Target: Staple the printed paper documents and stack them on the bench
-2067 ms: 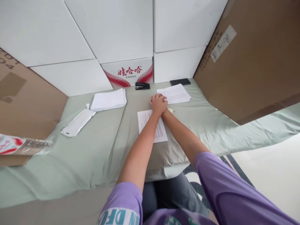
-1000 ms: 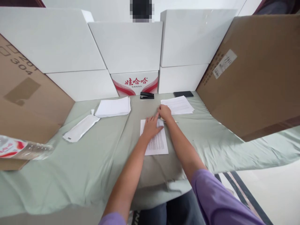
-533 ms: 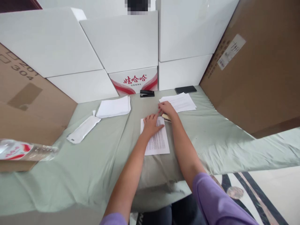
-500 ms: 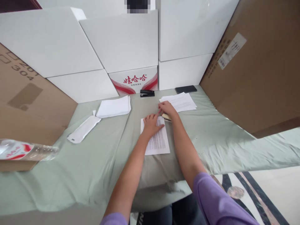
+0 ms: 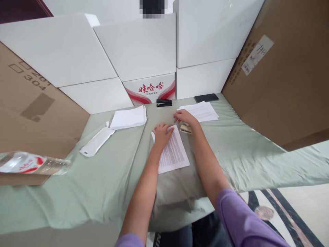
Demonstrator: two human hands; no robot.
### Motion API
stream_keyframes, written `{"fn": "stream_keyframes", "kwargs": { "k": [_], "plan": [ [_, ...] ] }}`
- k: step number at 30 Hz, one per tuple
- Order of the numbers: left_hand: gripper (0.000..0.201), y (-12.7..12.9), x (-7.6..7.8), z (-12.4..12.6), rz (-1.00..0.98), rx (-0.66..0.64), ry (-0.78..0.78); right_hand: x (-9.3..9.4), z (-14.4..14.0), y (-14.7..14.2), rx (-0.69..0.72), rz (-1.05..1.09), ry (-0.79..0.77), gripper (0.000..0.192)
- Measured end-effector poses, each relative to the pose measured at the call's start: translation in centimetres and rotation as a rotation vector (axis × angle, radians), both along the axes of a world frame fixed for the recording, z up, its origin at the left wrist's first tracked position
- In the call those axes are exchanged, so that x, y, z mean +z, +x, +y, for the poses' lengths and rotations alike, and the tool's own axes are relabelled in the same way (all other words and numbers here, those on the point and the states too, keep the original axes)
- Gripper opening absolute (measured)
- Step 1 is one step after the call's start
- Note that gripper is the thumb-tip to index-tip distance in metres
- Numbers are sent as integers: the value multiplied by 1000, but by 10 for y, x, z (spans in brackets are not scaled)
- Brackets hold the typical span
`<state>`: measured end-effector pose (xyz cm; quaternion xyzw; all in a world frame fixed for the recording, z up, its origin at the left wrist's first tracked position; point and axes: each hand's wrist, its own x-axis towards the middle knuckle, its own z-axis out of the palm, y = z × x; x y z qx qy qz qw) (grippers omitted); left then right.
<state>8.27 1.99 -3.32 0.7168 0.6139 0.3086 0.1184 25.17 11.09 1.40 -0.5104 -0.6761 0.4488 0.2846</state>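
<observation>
A printed sheet (image 5: 174,151), perhaps with more under it, lies tilted on the cloth in front of me. My left hand (image 5: 162,133) grips its far edge, thumb to the right and fingers curled over the top. To the right, my right hand (image 5: 185,117) hovers near the far right corner, fingers loosely bent and apart, with nothing seen in them. Under the right wrist a small beige stapler-like object (image 5: 185,129) is partly covered by the forearm. A pile of printed papers (image 5: 203,110) lies just beyond the right hand.
A black stapler (image 5: 163,102) sits against the white boxes (image 5: 149,51) at the back. A black phone (image 5: 206,98) is at the back right. To the left are a paper stack (image 5: 128,117), a white packet (image 5: 97,141) and a water bottle (image 5: 33,164). Cardboard boxes (image 5: 288,85) wall both sides.
The printed sheet has turned, its far edge shifting left and its near edge right, with my left hand on it. My right hand has moved apart from the left.
</observation>
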Motion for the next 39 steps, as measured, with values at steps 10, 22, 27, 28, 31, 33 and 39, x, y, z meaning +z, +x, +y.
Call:
{"fn": "stream_keyframes", "kwargs": {
  "k": [10, 22, 27, 28, 31, 33, 39],
  "plan": [
    [24, -71, 14, 9, -654, 276, 449, 28, -19, -30, 558, -19, -35, 26],
    [10, -103, -4, 23, -899, 567, 529, 22, -12, -22, -12, 11, 146, 26],
    [18, -98, -9, 26, -979, 487, 425, 8, 0, -1, -368, 481, 264, 42],
    [20, -95, -10, 27, -981, 463, 403, 6, 0, 1, -374, 529, 285, 45],
    [23, -88, -11, 27, -986, 386, 352, 4, -3, 0, -385, 514, 266, 50],
    [22, -84, -11, 27, -984, 349, 331, 4, -6, -5, -382, 462, 223, 49],
    [18, -78, -9, 26, -945, 306, 244, 2, -4, -17, -413, 368, 187, 47]
  ]
}}
